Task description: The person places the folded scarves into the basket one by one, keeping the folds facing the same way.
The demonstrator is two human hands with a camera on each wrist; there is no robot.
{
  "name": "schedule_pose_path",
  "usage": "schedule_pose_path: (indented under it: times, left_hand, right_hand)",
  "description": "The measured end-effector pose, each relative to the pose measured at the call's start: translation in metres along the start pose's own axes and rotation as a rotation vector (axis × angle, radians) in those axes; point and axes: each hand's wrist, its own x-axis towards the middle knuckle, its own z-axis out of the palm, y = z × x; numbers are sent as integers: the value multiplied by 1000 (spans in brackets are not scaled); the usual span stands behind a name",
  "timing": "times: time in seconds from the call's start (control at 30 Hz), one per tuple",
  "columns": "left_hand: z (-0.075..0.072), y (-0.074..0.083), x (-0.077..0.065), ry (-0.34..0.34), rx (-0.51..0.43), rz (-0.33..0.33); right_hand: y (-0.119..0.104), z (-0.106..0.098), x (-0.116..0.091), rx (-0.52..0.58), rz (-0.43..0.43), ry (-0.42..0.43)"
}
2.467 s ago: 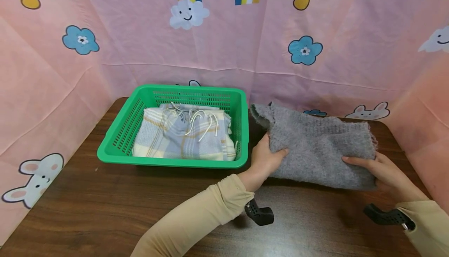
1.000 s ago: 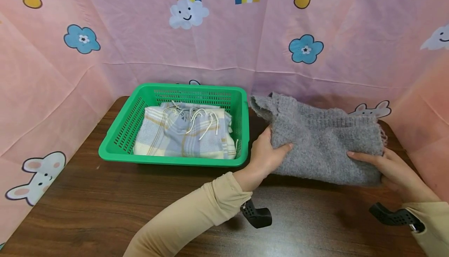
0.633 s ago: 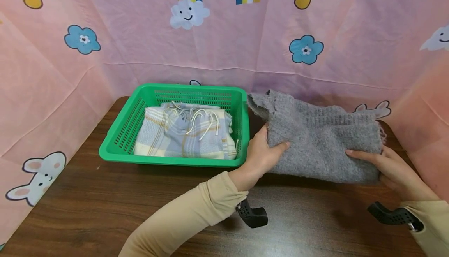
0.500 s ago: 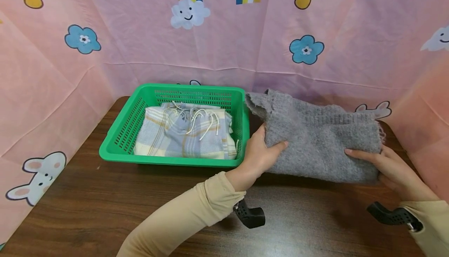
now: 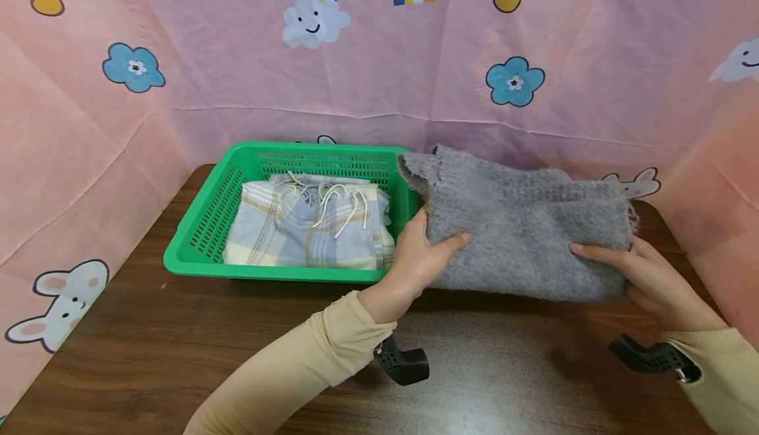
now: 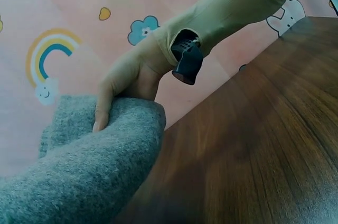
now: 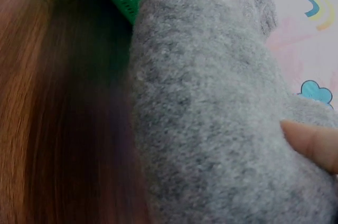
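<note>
A folded grey woolly knit cloth [image 5: 516, 231], with a ribbed band along its top and frayed edges, is held up over the right part of the table. My left hand [image 5: 415, 257] grips its left side, thumb on the front and fingers hidden behind. At the opposite side my right hand [image 5: 652, 283] pinches it the same way. The cloth's upper left corner overlaps the basket's right rim in the head view. In the left wrist view the cloth [image 6: 100, 166] bends thickly below my thumb; in the right wrist view it [image 7: 206, 102] fills the middle.
A green plastic basket [image 5: 273, 273] stands left of the cloth, holding a folded plaid cloth [image 5: 308, 224] with white tassels. The brown wooden table [image 5: 178, 343] is bounded by pink printed fabric walls [image 5: 379, 72] at the back and sides.
Both hands have raised the grey cloth and, in the last half second, carried it leftward, so its left corner now overlaps the basket's right rim. The basket stays put.
</note>
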Motion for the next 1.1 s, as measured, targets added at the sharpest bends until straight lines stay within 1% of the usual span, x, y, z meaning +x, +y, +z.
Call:
schedule_pose_path:
  times: [0.27, 0.43, 0.67, 0.83, 0.9, 1.1]
  left_hand:
    - [-8, 0, -2, 11, 2, -38]
    - [-12, 2, -3, 17, -1, -49]
    - [-20, 3, -6, 6, 11, -62]
    - [-26, 4, -8, 19, 9, -64]
    - [-28, 4, -7, 23, 5, -66]
    - [-35, 4, -10, 21, 11, -68]
  right_hand:
    - [-6, 7, 2, -33, -18, -9]
    - [-9, 10, 3, -46, -3, 1]
    - [-14, 16, 4, -4, -14, -18]
    - [-18, 22, 4, 9, -22, -27]
    - [-19, 24, 4, -4, -23, -30]
    - [-22, 30, 6, 37, -18, -38]
